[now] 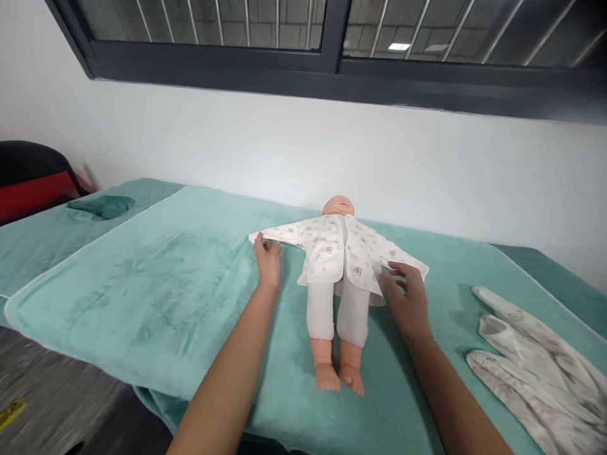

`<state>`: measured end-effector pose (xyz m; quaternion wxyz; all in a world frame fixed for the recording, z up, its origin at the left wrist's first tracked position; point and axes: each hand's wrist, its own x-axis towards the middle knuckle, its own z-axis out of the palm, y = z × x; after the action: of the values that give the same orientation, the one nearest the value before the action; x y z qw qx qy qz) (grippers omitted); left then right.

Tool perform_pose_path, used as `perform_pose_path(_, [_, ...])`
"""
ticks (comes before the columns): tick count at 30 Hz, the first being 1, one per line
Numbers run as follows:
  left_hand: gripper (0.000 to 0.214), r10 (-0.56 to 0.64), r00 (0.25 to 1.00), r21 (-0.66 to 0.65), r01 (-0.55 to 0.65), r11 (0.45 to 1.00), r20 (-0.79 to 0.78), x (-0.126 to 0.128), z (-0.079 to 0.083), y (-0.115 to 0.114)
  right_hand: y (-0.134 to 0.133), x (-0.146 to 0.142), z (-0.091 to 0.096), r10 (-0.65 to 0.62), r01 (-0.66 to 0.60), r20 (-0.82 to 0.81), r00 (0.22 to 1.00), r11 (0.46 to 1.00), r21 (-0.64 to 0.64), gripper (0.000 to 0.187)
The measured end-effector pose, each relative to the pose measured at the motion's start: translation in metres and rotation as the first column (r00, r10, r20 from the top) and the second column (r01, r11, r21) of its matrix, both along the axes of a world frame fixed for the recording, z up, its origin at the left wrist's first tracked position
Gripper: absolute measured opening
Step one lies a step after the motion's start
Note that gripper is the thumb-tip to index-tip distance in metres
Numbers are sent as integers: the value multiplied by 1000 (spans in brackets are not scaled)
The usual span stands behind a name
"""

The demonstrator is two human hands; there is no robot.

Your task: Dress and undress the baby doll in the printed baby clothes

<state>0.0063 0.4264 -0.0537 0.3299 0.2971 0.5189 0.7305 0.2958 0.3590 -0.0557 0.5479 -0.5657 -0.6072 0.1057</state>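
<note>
Doll (332, 268) lies between left hand (268, 260) and right hand (408, 297), sleeves (289, 234) stretched outward.

Head-worn view, forward and down, close over green cover (142, 265) toward white wall (227, 145).

Green-covered table (142, 284); doll (321, 306), patterned clothes (535, 363) on it.
</note>
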Motion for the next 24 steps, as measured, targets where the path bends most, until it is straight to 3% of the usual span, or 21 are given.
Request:
perform_pose_path(3, [45,100,942,28,-96,995,-321,8,2,-13,-7,-6,4,171,-199,235,957,975,102,31])
perform_pose_path(6, [21,-1,878,24,14,1000,-478,18,1,-31,-12,-15,7,232,-290,388,892,952,97,38])
perform_pose_path(9, [18,-278,821,-114,256,960,-498,26,-2,-52,-14,-22,8,191,-271,423,886,953,136,31])
perform_pose_path(11, [23,-374,747,-177,333,926,-550,30,-3,-64,-15,-25,9,182,-272,430,884,950,156,19])
perform_pose_path(15, [34,-375,701,-219,307,926,-607,32,-3,-78,-16,-27,11,189,-270,425,885,953,138,7])
perform_pose_path(24, [39,-396,697,-251,307,918,-598,31,-2,-81,-18,-26,15,302,-318,254,919,948,22,12])
